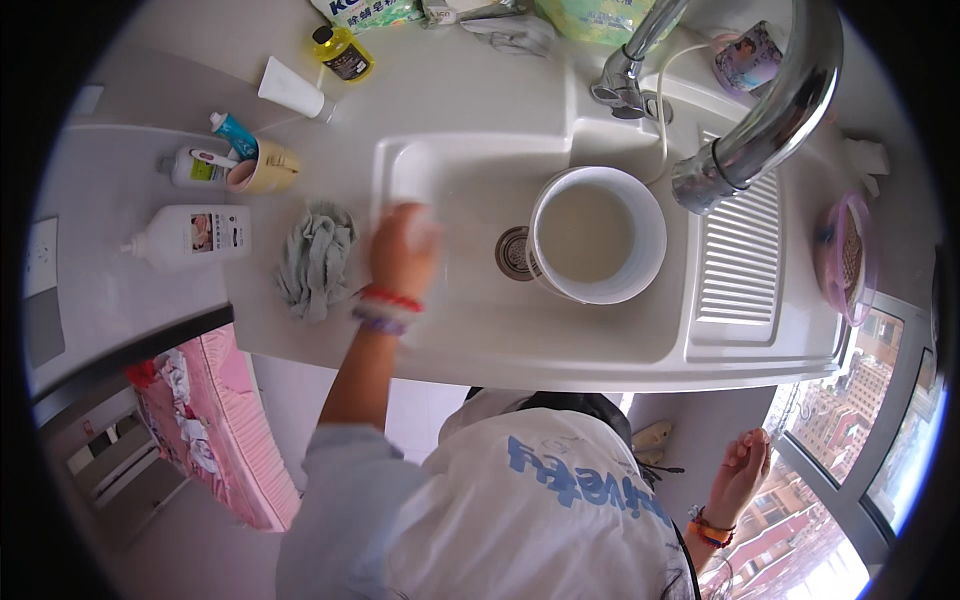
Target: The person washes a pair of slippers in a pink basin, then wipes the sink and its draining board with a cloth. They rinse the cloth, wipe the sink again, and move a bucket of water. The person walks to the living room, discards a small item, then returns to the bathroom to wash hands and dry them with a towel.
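Note:
My left hand (406, 247), blurred by motion, is over the left rim of the white sink (480, 330). Its fingers are too smeared to read, and no held thing shows. Just left of it a crumpled grey-green cloth (317, 262) lies on the counter. Inside the sink stands a white plastic bucket (651, 240) with cloudy liquid (585, 232) in it, partly over the metal drain strainer (514, 253). My right hand (741, 471) is raised away from the sink, beside my body near the window, its fingers loosely bent and nothing visible in them.
A chrome faucet (780, 135) arches over the sink's right side, above the ribbed washboard (739, 259). Along the left stand a pump bottle (199, 236), a yellow cup (277, 165), a white tube (291, 86) and a yellow bottle (343, 54). A pink basket (847, 259) sits right.

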Tool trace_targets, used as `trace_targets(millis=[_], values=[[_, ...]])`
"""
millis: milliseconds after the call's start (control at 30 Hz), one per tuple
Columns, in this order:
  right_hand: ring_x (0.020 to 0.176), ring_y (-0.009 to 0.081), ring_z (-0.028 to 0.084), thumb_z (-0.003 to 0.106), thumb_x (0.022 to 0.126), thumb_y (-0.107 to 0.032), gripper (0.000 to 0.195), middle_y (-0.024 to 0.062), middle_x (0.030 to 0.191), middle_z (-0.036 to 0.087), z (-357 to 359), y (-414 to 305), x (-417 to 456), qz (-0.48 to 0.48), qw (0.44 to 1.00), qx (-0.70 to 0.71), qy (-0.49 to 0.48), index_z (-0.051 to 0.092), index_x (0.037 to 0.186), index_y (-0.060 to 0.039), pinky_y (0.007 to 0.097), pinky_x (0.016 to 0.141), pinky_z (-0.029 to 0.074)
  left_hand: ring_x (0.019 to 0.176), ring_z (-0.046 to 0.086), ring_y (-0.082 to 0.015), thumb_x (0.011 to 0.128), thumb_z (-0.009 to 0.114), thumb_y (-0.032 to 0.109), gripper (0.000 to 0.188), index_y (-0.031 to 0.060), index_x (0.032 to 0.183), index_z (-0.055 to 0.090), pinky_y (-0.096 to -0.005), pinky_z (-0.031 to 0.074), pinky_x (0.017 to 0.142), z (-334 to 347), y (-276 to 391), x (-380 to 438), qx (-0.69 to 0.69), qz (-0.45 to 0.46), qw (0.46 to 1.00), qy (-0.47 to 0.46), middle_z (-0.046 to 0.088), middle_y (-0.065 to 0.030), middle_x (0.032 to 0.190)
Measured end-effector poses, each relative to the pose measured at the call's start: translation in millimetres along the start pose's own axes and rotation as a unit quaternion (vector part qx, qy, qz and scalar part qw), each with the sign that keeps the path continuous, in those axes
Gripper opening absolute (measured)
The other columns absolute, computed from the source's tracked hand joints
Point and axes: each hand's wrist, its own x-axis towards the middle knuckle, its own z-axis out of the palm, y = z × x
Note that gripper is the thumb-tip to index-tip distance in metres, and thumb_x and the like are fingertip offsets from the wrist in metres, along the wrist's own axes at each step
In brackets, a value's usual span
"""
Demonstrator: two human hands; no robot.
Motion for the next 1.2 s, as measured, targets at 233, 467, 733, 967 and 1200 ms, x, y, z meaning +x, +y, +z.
trace_targets(millis=[233, 467, 733, 967, 1200], values=[[0.057, 0.0055, 0.038, 0.053, 0.093, -0.013, 0.013, 0.0002, 0.072, 0.048, -4, 13, 17, 0.012, 0.998, 0.018, -0.064, 0.056, 0.086, -0.003, 0.0189, 0.048, 0.032, 0.098, 0.054, -0.0379, 0.076, 0.066, 0.04, 0.058, 0.019, 0.127, 0.052, -0.0456, 0.046, 0.08, -84, -74, -44, 0.325, -0.098, 0.938, 0.062, 0.053, -0.0181, 0.117], [0.056, 0.0052, 0.037, 0.052, 0.094, -0.012, 0.013, -0.0001, 0.071, 0.046, 17, 7, 26, 0.0, 0.997, 0.023, -0.072, 0.055, 0.084, -0.0037, 0.0184, 0.048, 0.031, 0.095, 0.053, -0.0371, 0.066, 0.074, 0.023, 0.068, 0.0213, 0.129, 0.049, -0.0479, 0.044, 0.079, -42, -6, -57, 0.133, 0.006, 0.989, -0.062, 0.053, -0.0159, 0.106], [0.058, 0.0048, 0.038, 0.053, 0.093, -0.011, 0.01, -0.0008, 0.07, 0.046, 7, -9, 11, -0.015, 1.0, 0.01, -0.022, 0.055, 0.086, -0.0041, 0.0181, 0.048, 0.03, 0.104, 0.049, -0.0267, 0.087, 0.043, 0.017, 0.042, 0.021, 0.13, 0.046, -0.045, 0.037, 0.084, 163, -56, 8, 0.366, 0.023, 0.915, -0.169, 0.052, -0.0096, 0.114], [0.058, 0.0047, 0.04, 0.056, 0.092, -0.012, 0.009, -0.0006, 0.072, 0.049, -14, 7, -3, 0.019, 0.997, 0.039, 0.059, 0.056, 0.089, -0.0038, 0.0169, 0.048, 0.032, 0.108, 0.05, -0.0324, 0.089, 0.043, 0.016, 0.047, 0.0208, 0.136, 0.038, -0.0443, 0.039, 0.09, 161, -34, -23, 0.325, -0.022, 0.858, -0.398, 0.041, -0.0135, 0.13], [0.059, 0.004, 0.041, 0.056, 0.092, -0.012, 0.009, -0.0014, 0.07, 0.049, -7, 2, 5, 0.001, 0.998, 0.053, 0.032, 0.057, 0.09, -0.0039, 0.0171, 0.048, 0.033, 0.112, 0.051, -0.043, 0.081, 0.058, 0.019, 0.057, 0.0162, 0.135, 0.038, -0.049, 0.045, 0.092, 143, -30, -54, 0.219, -0.055, 0.749, -0.622, 0.04, -0.0201, 0.131]])
